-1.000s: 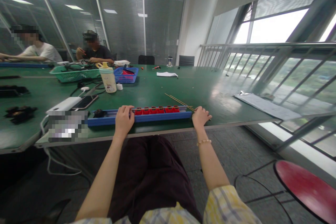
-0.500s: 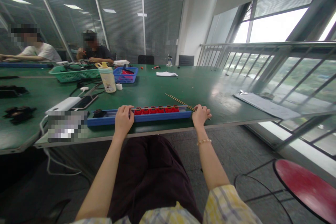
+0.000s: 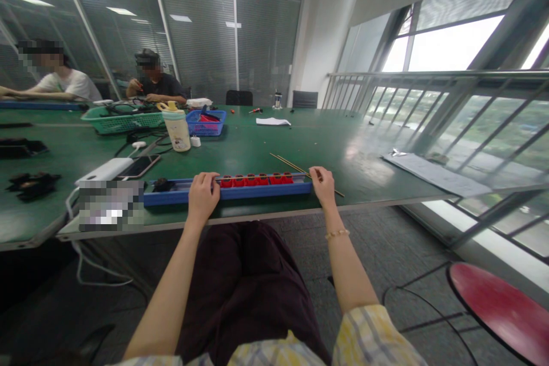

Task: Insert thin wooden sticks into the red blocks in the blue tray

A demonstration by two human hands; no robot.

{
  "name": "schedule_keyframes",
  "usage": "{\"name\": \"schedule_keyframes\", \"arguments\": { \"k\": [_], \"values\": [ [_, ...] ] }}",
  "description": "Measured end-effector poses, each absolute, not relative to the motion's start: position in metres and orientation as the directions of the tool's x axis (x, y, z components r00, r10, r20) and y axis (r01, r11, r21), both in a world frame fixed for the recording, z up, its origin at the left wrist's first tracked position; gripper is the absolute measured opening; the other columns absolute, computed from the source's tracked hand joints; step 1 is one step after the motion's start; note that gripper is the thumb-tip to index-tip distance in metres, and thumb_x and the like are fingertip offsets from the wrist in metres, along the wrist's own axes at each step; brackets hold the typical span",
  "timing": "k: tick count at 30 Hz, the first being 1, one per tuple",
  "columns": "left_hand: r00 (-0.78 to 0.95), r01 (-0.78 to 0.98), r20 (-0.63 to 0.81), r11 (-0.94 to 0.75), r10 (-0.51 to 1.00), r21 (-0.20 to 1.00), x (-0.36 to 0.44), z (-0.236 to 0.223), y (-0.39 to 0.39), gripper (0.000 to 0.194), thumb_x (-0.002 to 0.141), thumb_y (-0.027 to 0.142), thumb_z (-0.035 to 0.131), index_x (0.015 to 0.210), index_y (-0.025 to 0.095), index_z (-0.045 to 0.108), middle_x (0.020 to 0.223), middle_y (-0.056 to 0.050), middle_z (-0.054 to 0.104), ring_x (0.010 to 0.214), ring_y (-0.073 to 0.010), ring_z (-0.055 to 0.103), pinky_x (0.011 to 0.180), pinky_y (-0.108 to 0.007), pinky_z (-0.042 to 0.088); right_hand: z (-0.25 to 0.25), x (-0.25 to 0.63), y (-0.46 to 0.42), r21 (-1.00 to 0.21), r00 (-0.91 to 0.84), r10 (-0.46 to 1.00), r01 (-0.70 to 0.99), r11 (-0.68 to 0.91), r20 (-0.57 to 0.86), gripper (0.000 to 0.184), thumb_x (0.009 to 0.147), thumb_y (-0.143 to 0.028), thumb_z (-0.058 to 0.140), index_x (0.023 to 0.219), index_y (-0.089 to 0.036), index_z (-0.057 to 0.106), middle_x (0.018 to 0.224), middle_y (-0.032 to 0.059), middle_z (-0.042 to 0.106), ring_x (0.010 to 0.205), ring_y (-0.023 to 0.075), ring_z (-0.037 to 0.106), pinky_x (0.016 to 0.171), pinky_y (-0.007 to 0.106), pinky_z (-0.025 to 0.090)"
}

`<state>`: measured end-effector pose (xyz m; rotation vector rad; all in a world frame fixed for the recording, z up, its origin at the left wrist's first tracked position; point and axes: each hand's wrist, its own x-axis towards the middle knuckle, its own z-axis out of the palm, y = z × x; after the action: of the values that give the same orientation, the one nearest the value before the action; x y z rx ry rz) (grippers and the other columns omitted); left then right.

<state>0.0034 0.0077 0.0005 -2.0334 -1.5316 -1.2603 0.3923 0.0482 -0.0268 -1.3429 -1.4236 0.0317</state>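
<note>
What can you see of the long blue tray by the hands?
A long, narrow blue plastic tray lies lengthwise near the edge of the green tabletop. A row of small red pieces sits in it, with a small dark lump toward its left end. The left hand lies over it; the right hand is at its right end, perhaps touching.

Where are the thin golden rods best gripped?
Probably pinch the rods from above, just ahead of the right hand, which lies over them: they are slender and flat on the green table, so only tops and sides are open.
</note>
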Motion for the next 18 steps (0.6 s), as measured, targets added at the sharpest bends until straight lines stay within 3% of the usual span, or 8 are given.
{"name": "schedule_keyframes", "arguments": {
  "k": [5,14,18],
  "values": [
    [0.045,0.885,0.778,-0.386,0.627,0.259,0.0035,0.0006,0.0076,0.024,0.09,0.021,0.042,0.105,0.019,0.061,0.1,-0.01,0.062,0.098,-0.0262,0.055,0.09,-0.04,0.047,-0.0262,0.3909,0.0479,-0.648,0.185,0.753,0.658,0.383,0.632,0.048,0.092,-0.061,0.045,0.091,-0.02,0.07,0.093,0.0088,0.07,0.089,0.0216,0.056,0.08,0.032,0.044],
    [0.046,0.888,0.78,-0.383,0.624,0.255,0.0016,-0.0014,0.0101,0.024,0.09,0.021,0.043,0.105,0.02,0.062,0.1,-0.009,0.062,0.098,-0.0262,0.056,0.091,-0.04,0.047,-0.024,0.3937,0.046,-0.683,0.154,0.758,0.571,0.456,0.634,0.046,0.091,-0.057,0.049,0.105,-0.021,0.075,0.09,0.007,0.072,0.085,0.0211,0.058,0.079,0.033,0.044],
    [0.051,0.889,0.782,-0.385,0.621,0.248,0.0014,-0.0017,0.0106,0.024,0.09,0.021,0.042,0.105,0.019,0.061,0.1,-0.01,0.062,0.097,-0.0263,0.056,0.09,-0.04,0.047,-0.0233,0.394,0.0455,-0.679,0.111,0.776,0.572,0.46,0.62,0.041,0.088,-0.057,0.054,0.094,-0.023,0.077,0.091,0.006,0.074,0.083,0.0208,0.056,0.079,0.034,0.042]
  ]
}}
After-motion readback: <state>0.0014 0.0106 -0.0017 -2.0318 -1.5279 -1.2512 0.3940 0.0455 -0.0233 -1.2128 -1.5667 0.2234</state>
